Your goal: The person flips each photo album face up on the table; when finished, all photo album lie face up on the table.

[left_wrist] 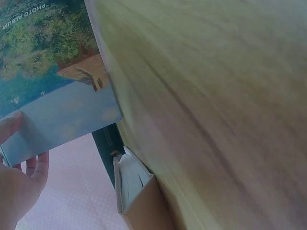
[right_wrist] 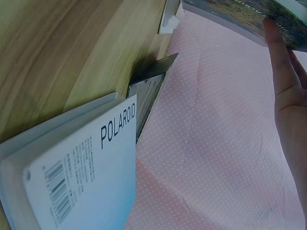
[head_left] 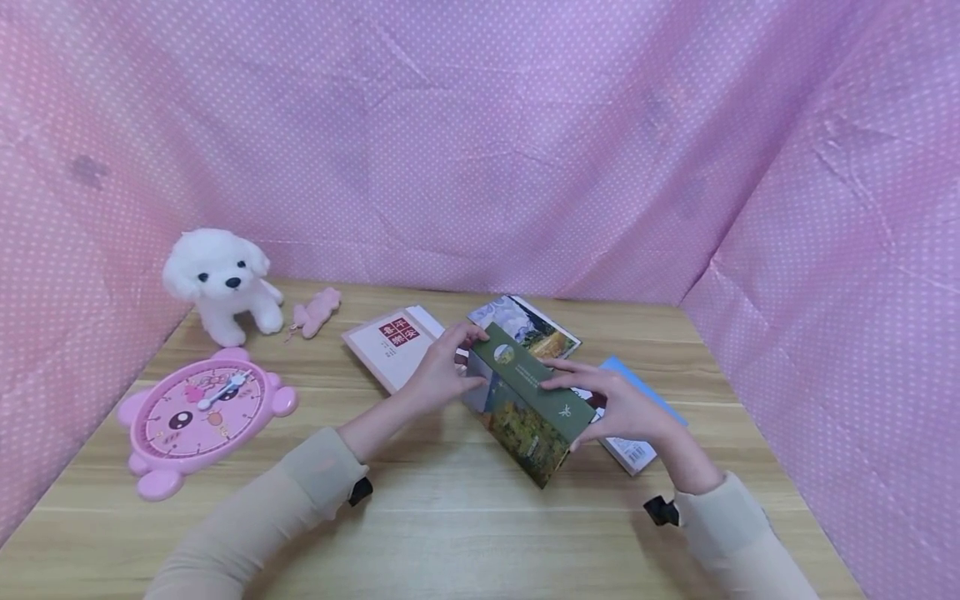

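Note:
Both hands hold a photo album [head_left: 525,417] with a painted landscape cover and a dark green strip facing up; it is tilted above the wooden table. My left hand [head_left: 438,367] grips its far left end, thumb on the pale blue part of the cover [left_wrist: 62,120]. My right hand [head_left: 626,408] grips the near right end, fingers over the green strip and thumb at the lower corner. Behind the album lie a beige book [head_left: 393,350] with red characters and another painted album [head_left: 528,323]. A blue and white book marked POLAROID [right_wrist: 96,163] lies under the right forearm.
A white plush dog [head_left: 225,287] sits at the back left, beside a small pink plush [head_left: 318,312]. A pink toy clock [head_left: 206,408] lies on the left of the table [head_left: 450,533]. Pink dotted cloth [head_left: 465,150] hangs around the back and sides.

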The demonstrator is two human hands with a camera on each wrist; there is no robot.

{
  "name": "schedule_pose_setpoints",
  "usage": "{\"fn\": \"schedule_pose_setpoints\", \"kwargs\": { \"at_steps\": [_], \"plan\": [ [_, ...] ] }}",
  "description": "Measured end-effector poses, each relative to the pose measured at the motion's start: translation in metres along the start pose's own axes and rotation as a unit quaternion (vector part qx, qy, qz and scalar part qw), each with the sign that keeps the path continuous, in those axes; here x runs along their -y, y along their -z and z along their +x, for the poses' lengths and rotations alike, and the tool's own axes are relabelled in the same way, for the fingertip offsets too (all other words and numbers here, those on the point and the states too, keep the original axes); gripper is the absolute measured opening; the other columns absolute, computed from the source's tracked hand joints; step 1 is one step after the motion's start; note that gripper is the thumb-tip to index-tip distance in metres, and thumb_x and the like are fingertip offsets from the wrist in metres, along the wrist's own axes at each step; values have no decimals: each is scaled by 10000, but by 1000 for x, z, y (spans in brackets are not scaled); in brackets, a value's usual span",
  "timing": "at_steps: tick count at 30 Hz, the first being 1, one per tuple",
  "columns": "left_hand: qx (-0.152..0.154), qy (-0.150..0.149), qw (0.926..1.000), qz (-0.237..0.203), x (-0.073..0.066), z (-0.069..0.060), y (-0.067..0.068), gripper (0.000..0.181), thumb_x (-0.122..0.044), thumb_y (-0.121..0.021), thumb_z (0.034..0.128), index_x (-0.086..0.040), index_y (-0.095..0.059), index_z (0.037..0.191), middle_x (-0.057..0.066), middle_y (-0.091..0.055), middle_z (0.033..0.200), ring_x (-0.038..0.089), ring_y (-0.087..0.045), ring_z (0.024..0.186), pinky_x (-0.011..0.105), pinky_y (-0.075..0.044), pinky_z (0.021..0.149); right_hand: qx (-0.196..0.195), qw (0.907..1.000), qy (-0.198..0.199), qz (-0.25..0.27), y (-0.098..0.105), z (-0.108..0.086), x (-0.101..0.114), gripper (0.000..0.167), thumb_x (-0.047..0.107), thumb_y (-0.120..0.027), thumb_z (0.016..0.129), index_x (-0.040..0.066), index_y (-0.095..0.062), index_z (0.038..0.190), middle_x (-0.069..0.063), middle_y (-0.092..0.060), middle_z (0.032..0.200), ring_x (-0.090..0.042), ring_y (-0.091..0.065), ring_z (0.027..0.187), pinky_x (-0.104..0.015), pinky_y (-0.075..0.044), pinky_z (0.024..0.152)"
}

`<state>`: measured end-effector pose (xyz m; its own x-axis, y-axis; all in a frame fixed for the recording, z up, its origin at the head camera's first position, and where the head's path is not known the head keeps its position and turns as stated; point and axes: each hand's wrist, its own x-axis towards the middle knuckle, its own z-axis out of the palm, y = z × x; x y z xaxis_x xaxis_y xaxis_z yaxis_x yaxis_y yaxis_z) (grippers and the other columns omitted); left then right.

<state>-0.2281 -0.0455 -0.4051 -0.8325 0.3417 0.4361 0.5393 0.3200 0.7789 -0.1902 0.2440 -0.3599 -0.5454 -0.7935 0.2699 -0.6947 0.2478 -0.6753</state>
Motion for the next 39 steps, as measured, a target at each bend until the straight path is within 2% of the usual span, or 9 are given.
{"fn": "schedule_pose_setpoints", "kwargs": {
  "at_steps": [1, 5, 10, 15, 19, 25, 32, 39],
  "plan": [
    [-20, -6, 10000, -3, 1, 0, 0, 612, 60, -819, 630, -77, -526, 1150, 92, -533, 1128, 224, -563, 993, 281, -549, 799, 22, 10000, 14, 35, 0, 0, -1, 750, 91, -857, 622, 47, -538, 1299, -227, -314, 1483, -41, -466, 1205, -218, -542, 632],
    [-104, -7, 9999, -23, 1, 1, -2, 595, 71, -810, 628, -76, -521, 1127, 96, -533, 1110, 228, -563, 995, 261, -546, 807, 49, 10000, -47, 61, 0, -1, -8, 760, 152, -856, 640, 104, -530, 1325, -143, -306, 1515, -79, -460, 1248, -265, -568, 716],
    [-190, -76, 9997, -142, 2, 3, -4, 581, 109, -791, 624, -65, -504, 1098, 104, -523, 1086, 238, -555, 1006, 243, -542, 828, 57, 9999, 87, -44, 0, 1, -6, 773, 141, -856, 634, 76, -520, 1327, -189, -303, 1505, -60, -452, 1252, -279, -570, 741],
    [-207, -240, 9994, -127, 5, 6, -7, 552, 112, -789, 629, -55, -484, 1057, 105, -505, 1060, 233, -546, 993, 217, -540, 822, 88, 9997, 132, -187, 1, 1, -7, 791, 59, -862, 600, 24, -518, 1312, -250, -307, 1479, -23, -428, 1258, -304, -572, 756],
    [-171, -115, 9997, -157, 5, 6, -7, 540, 99, -792, 637, -67, -481, 1046, 94, -503, 1061, 231, -546, 996, 217, -540, 824, 132, 9996, 103, -210, 1, 1, -7, 801, 20, -860, 587, 11, -513, 1310, -268, -304, 1472, -23, -430, 1245, -320, -574, 752],
    [-149, 211, 9990, -364, 2, 5, -4, 616, 5, -840, 635, -81, -490, 1135, 103, -551, 1116, 255, -573, 1019, 262, -547, 834, 179, 9998, 21, -122, 1, 1, -7, 778, 112, -854, 640, 81, -510, 1337, -182, -289, 1514, -87, -457, 1233, -302, -569, 777],
    [5, 288, 9981, -549, 0, 2, 3, 757, -113, -853, 661, -145, -447, 1299, 122, -572, 1114, 246, -607, 988, 325, -554, 840, 152, 9995, -149, -220, -3, 0, -7, 762, 275, -844, 667, 167, -519, 1348, -95, -310, 1526, -138, -464, 1249, -306, -557, 811],
    [101, 333, 9972, -662, 5, -2, 8, 759, -155, -851, 673, -165, -460, 1323, 67, -597, 1099, 206, -592, 1007, 319, -548, 851, 246, 9993, -102, -246, -8, 3, -5, 800, 205, -861, 649, 167, -504, 1365, -54, -324, 1525, -135, -455, 1266, -314, -554, 832]
  ]
}}
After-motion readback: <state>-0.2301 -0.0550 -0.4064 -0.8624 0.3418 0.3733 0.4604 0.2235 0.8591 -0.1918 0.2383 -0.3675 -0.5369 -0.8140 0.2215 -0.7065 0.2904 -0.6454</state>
